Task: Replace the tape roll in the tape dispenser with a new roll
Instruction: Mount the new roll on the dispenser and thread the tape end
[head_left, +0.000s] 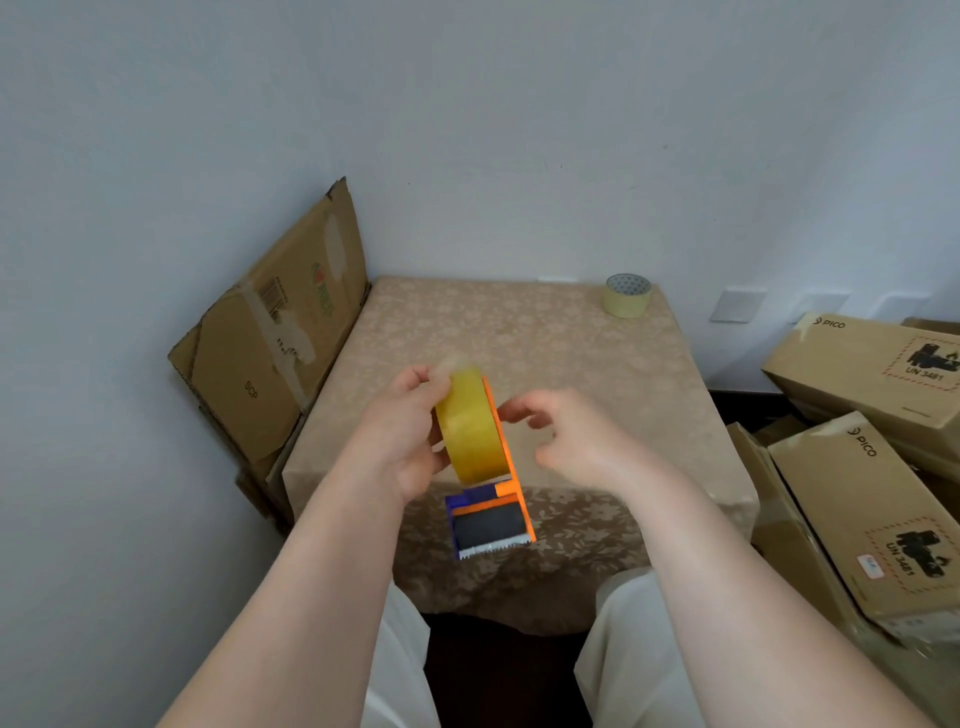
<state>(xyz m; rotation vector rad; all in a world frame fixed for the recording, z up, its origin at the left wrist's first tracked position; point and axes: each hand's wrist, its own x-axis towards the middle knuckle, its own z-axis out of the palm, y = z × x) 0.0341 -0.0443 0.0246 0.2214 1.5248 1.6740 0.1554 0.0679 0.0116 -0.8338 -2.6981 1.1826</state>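
Note:
My left hand (402, 441) grips a yellow tape roll (470, 423) that sits in an orange and blue tape dispenser (493, 519), held above the table's front edge. The dispenser's toothed blade points down toward me. Just right of the dispenser is my right hand (563, 436), with its fingers apart and curled; whether its fingertips touch the orange side plate I cannot tell. A second, pale yellow tape roll (627, 295) stands on the table's far right corner.
The small table (519, 343) wears a beige flowered cloth. Flattened cardboard (275, 343) leans against the wall at the left. Stacked cardboard boxes (872, 467) crowd the right side. My legs in white trousers are below the table edge.

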